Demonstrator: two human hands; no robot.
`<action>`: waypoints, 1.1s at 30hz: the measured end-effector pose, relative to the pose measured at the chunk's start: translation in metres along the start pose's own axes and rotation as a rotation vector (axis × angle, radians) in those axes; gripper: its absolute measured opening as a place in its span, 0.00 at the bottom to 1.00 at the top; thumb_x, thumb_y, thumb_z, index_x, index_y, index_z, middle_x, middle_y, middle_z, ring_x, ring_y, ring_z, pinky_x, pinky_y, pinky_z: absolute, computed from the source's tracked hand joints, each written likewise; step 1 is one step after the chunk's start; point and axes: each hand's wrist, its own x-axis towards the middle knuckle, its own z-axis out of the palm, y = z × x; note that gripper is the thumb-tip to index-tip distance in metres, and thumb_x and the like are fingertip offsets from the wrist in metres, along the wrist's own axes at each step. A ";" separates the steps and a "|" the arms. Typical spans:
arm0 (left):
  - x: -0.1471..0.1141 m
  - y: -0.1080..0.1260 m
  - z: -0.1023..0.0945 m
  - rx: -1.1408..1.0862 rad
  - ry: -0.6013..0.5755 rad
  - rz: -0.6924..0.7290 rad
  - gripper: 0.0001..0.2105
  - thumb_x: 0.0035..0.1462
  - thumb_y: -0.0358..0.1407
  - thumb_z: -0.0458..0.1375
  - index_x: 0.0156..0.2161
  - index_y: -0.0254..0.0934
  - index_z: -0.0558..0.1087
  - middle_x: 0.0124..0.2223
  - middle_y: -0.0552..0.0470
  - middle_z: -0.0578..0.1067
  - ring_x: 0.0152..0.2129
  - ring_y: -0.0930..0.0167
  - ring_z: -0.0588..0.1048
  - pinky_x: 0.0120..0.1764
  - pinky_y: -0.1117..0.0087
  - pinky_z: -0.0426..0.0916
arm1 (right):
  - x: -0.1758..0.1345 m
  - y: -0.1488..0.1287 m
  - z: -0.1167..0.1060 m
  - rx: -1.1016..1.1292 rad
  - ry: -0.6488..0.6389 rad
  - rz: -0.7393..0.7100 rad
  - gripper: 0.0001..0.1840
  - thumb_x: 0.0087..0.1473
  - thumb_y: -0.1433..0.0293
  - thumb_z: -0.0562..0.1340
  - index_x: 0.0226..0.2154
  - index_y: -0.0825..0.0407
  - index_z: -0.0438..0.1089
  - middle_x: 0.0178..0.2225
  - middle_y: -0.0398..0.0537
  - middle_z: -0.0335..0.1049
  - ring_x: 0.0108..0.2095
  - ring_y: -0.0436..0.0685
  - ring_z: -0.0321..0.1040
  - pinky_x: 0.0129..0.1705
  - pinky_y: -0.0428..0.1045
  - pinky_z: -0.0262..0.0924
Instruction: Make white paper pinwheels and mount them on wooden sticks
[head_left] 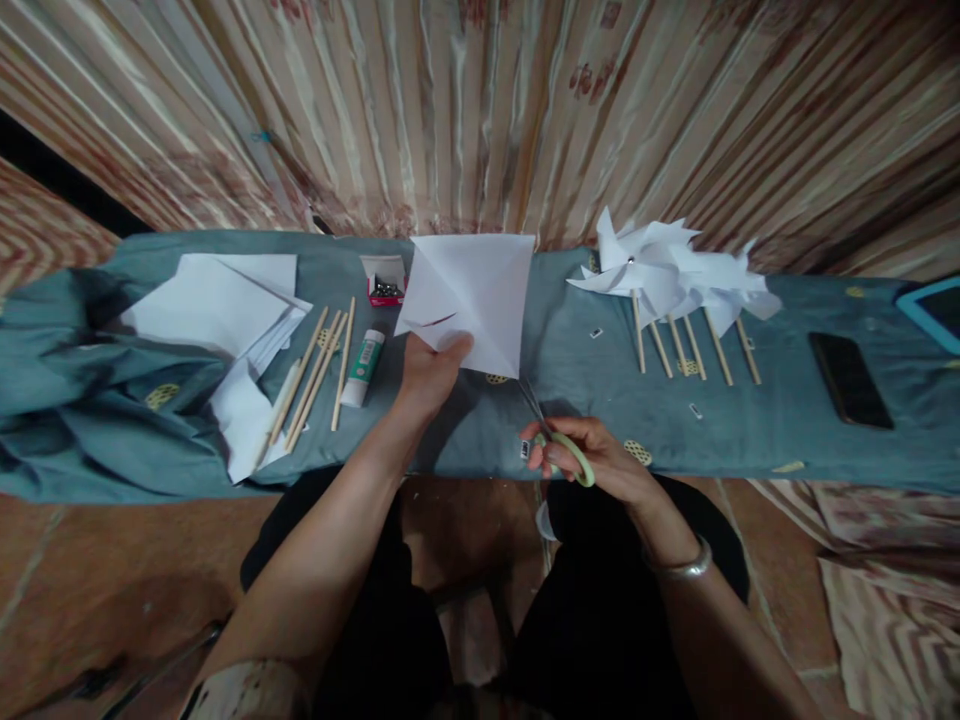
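A square sheet of white paper [480,290] with diagonal creases is held above the cloth, its near-left part bearing a slit. My left hand [433,372] pinches this sheet along its near edge, thumb on top. Scissors [574,458] with pale green handles are in my right hand [592,455], fingers through the loops. Their blades point up and left, with the tips close to the sheet's near right corner; whether they touch the paper I cannot tell.
Left on the cloth [450,445] lie white sheets [225,300], wooden sticks [319,375], a glue stick [364,368] and a red box of pins [385,285]. Several paper pinwheels [667,270] on sticks and a phone [849,380] lie right. A curtain [480,110] hangs behind.
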 end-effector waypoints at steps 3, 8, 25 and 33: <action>-0.003 -0.001 0.003 -0.010 -0.061 -0.032 0.11 0.41 0.36 0.65 0.33 0.37 0.75 0.35 0.51 0.78 0.38 0.63 0.76 0.42 0.65 0.70 | 0.001 0.000 -0.001 0.002 0.007 0.011 0.21 0.40 0.54 0.72 0.32 0.53 0.76 0.23 0.43 0.74 0.21 0.48 0.67 0.22 0.43 0.62; -0.008 -0.003 0.006 -0.040 -0.138 -0.021 0.11 0.41 0.36 0.65 0.34 0.37 0.76 0.35 0.51 0.78 0.37 0.65 0.76 0.43 0.65 0.69 | 0.003 -0.002 0.001 0.025 0.011 0.019 0.21 0.40 0.53 0.72 0.30 0.53 0.75 0.21 0.42 0.72 0.20 0.47 0.66 0.21 0.42 0.61; -0.012 -0.004 0.007 -0.030 -0.162 0.028 0.10 0.43 0.35 0.64 0.34 0.36 0.76 0.34 0.51 0.78 0.37 0.64 0.75 0.44 0.64 0.69 | 0.003 0.000 0.002 0.031 0.026 0.025 0.23 0.40 0.51 0.71 0.29 0.52 0.74 0.22 0.41 0.71 0.20 0.47 0.65 0.21 0.43 0.60; -0.007 -0.011 0.006 -0.055 -0.154 0.068 0.14 0.41 0.33 0.65 0.38 0.37 0.76 0.38 0.50 0.79 0.36 0.66 0.76 0.43 0.64 0.70 | 0.004 -0.001 0.002 0.025 0.018 0.071 0.25 0.39 0.50 0.72 0.32 0.54 0.73 0.21 0.39 0.68 0.20 0.45 0.63 0.23 0.42 0.61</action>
